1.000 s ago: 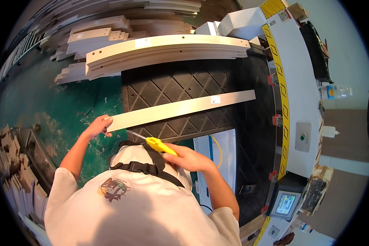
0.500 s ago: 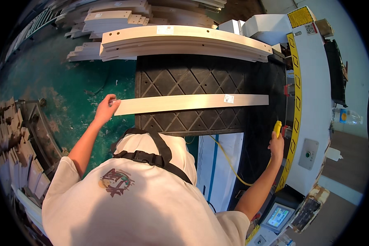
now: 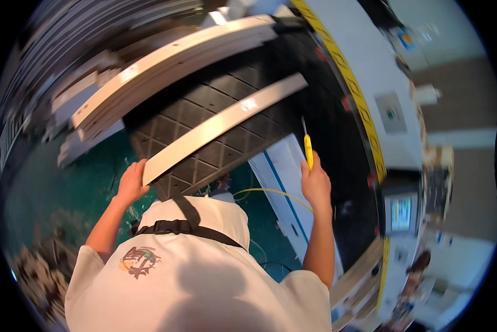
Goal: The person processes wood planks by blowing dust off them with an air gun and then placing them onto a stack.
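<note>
A long, pale, slightly curved wooden board (image 3: 212, 128) with a white label lies slantwise over the black ribbed mat (image 3: 182, 102). My left hand (image 3: 131, 183) is closed round its near left end. In my right hand (image 3: 316, 185), right of the board's far end, is a yellow air blow gun (image 3: 309, 149) with a thin metal nozzle pointing away from me. The nozzle is apart from the board. A yellow hose (image 3: 276, 191) runs toward my right forearm.
Beyond the mat stand stacked curved boards (image 3: 171, 58) with drilled holes. A white machine with a yellow-and-black edge strip (image 3: 351, 83) lines the right side, its screen (image 3: 401, 213) lit. Below the mat is a white cabinet (image 3: 287, 182). Scrap wood (image 3: 41, 271) lies at lower left.
My view has turned, so the mat, board and machine appear tilted. The blow gun now points forward, its nozzle showing. My left hand still grips the board's end.
</note>
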A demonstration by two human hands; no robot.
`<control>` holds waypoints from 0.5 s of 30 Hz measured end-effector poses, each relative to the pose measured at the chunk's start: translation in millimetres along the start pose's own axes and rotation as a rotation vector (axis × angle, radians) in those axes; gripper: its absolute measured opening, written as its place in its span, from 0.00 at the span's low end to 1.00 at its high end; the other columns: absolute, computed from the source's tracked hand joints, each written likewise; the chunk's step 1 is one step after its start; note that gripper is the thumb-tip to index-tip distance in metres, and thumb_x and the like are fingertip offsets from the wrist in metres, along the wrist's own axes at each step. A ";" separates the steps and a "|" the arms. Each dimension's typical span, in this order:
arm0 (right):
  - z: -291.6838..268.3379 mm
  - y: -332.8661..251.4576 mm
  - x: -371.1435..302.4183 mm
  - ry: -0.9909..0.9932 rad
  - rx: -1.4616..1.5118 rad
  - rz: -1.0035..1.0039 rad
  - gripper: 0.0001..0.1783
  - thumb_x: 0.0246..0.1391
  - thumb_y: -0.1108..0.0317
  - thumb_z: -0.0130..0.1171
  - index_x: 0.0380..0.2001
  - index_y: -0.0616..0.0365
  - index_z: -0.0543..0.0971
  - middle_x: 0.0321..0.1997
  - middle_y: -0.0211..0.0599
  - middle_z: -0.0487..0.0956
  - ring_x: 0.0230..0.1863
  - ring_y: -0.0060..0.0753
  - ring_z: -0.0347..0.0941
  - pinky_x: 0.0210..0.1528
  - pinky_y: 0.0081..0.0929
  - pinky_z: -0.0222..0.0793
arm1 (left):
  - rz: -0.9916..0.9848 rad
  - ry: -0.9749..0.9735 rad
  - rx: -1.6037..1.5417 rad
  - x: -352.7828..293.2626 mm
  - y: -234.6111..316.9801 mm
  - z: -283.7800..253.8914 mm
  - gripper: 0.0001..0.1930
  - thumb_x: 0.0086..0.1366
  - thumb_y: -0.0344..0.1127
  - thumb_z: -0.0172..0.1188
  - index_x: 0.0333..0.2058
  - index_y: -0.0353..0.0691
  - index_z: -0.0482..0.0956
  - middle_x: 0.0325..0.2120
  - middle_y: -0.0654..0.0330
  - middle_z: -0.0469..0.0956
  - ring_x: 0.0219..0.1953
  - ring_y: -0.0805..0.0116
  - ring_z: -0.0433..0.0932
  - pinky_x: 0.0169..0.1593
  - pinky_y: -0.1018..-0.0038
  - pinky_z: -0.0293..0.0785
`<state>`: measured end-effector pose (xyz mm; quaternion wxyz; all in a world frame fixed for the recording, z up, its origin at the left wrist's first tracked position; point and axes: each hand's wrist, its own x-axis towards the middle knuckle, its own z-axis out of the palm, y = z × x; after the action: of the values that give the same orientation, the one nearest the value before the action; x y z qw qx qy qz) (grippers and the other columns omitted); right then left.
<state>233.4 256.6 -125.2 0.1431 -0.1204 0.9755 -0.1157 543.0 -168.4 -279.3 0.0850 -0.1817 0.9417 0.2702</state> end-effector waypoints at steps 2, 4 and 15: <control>2.7 -4.9 -33.9 0.016 0.083 0.061 0.31 0.73 0.49 0.49 0.67 0.63 0.70 0.44 0.61 0.84 0.44 0.63 0.83 0.47 0.51 0.77 | -0.061 -0.108 -0.033 8.5 0.4 0.5 0.45 0.46 0.33 0.72 0.65 0.39 0.65 0.50 0.45 0.76 0.55 0.41 0.76 0.56 0.54 0.75; 19.7 -1.6 -83.7 -0.396 0.465 -0.148 0.29 0.73 0.47 0.53 0.61 0.61 0.73 0.35 0.40 0.80 0.37 0.36 0.79 0.44 0.36 0.76 | 0.010 -0.112 -0.043 10.5 -21.5 7.6 0.46 0.46 0.34 0.72 0.67 0.40 0.64 0.53 0.44 0.76 0.57 0.41 0.76 0.58 0.54 0.75; 137.2 40.5 -345.8 -0.878 1.565 0.143 0.30 0.68 0.54 0.60 0.64 0.65 0.72 0.26 0.32 0.76 0.25 0.22 0.69 0.28 0.21 0.62 | 0.096 -0.320 -0.526 -58.6 9.1 -63.0 0.43 0.43 0.34 0.67 0.63 0.31 0.69 0.49 0.54 0.81 0.52 0.66 0.79 0.58 0.72 0.73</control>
<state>588.9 361.3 -176.8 0.5508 0.0390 0.4806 -0.6813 589.4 -177.8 -207.0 0.1691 -0.1079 0.8217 0.5335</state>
